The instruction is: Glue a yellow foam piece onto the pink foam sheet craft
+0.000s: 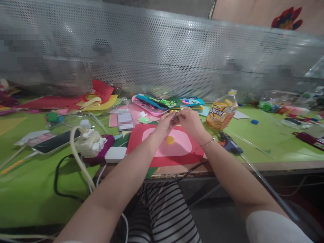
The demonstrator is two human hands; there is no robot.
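My left hand (165, 123) and my right hand (189, 122) meet above a red sheet (141, 138) that carries a pink shape (177, 145) with a small yellow dot (170, 140). The fingers of both hands are pinched together on a small dark piece (175, 117) between them; I cannot make out what it is. A thin bracelet sits on my right wrist. Just behind the hands lie colourful craft pieces (167, 101) in pink, blue and green.
A plastic bottle with a yellow label (221, 113) lies right of the hands, and a glue gun (230, 143) lies near my right wrist. On the green table (30, 189) to the left are a phone (54, 141), a white charger (115, 154), cables and paper sheets. A perforated metal screen (162, 54) stands behind.
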